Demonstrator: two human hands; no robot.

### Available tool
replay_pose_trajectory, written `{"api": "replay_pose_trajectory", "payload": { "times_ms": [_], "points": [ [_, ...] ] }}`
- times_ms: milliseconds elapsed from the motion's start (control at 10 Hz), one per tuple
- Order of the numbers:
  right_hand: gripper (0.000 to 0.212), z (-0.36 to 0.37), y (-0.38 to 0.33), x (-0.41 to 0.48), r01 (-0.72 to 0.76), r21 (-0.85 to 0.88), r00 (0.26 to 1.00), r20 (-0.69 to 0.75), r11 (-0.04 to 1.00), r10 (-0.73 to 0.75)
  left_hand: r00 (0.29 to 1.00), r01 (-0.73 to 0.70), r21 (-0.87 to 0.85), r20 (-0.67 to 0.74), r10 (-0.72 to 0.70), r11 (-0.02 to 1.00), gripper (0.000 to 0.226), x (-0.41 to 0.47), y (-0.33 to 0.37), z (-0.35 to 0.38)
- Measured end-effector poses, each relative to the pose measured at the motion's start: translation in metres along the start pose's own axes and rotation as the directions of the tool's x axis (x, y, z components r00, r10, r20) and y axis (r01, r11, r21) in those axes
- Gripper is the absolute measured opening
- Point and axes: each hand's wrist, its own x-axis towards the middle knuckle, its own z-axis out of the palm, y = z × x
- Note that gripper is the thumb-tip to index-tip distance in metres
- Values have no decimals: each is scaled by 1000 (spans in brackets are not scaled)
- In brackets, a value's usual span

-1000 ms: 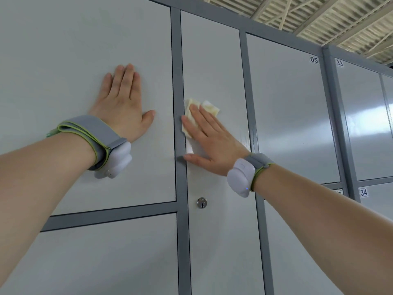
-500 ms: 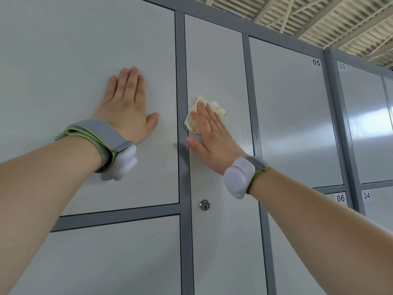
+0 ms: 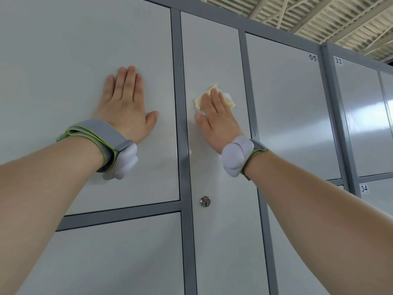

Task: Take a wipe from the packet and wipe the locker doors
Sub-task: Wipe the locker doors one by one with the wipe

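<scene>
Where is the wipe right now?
In the head view, the wipe is pressed flat under the right hand on the narrow middle locker door, above its lock and just right of the grey frame strip.

Doors (image 3: pixel 212 50): plain pale grey-white, no pattern. Frame (image 3: pixel 182 167): darker mid-grey. My wipe (image 3: pixel 229 101): pale yellow with a white patch. Bands (image 3: pixel 100 135) on my wrists: grey, edged lime green. Their pods (image 3: pixel 234 158): pale lilac-grey. Lock (image 3: pixel 205 201): silver. Labels (image 3: pixel 312 57): white, black digits. Ceiling (image 3: pixel 319 13): cream, ribbed in stripes.
</scene>
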Motion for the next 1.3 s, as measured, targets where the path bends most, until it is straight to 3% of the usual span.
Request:
{"api": "replay_pose_trajectory", "payload": {
  "times_ms": [200,300,400,500,600,700,900,1100,1200,1300],
  "points": [
    [70,21,-12,-31,272,-19,962,35,962,-271,1000,6,6,10,-6,1000,77,0,-1,1],
    [65,20,-6,-53,363,-27,930,78,932,-360,1000,6,6,19,-6,1000,77,1,0,0],
    [63,16,8,-62,354,-43,931,107,934,-348,999,4,10,34,-4,1000,77,0,0,-2],
    [66,10,18,-54,155,-40,985,77,987,-152,999,2,11,44,-3,1000,78,0,0,-3],
    [60,6,18,-38,-106,-81,994,-8,991,106,999,3,18,47,-4,1000,78,-1,1,-3],
    [60,7,7,-27,-190,-40,982,-23,981,189,999,0,36,42,-2,999,78,-1,1,-2],
    [74,19,-12,-45,36,-15,999,0,999,-36,999,3,40,34,-4,999,79,1,1,1],
    [79,23,-1,-83,262,-51,959,127,964,-254,1000,-5,31,11,4,1000,79,1,0,2],
    [87,15,16,-82,134,-78,978,169,988,-120,1000,-6,31,21,6,999,78,0,0,1],
    [73,6,25,-62,-126,-61,985,115,990,132,1000,-4,35,29,3,999,78,0,1,0]
  ]
}}
